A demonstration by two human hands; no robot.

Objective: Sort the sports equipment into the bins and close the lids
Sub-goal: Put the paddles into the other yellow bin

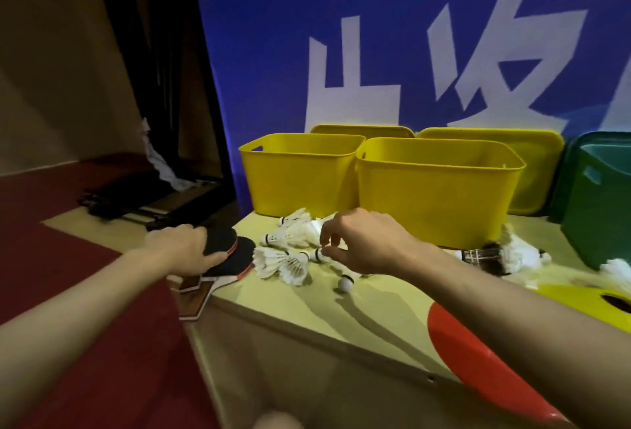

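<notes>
Two yellow bins stand open at the back of the table, one at the left (300,176) and one nearer the middle (433,193), with a green bin (601,210) at the right edge. My left hand (184,251) grips the black head of the top table tennis paddle (222,244) in a stack at the table's left corner. My right hand (362,240) pinches the cork end of a white shuttlecock (319,254) in a heap of several shuttlecocks (293,240). A white ball (346,283) lies just below that hand.
Yellow lids (362,129) lean behind the bins against a blue banner. More shuttlecocks (512,254) lie at the right, in front of the green bin. A red paddle (478,353) and a yellow lid (587,302) sit at the near right. Red floor lies left of the table.
</notes>
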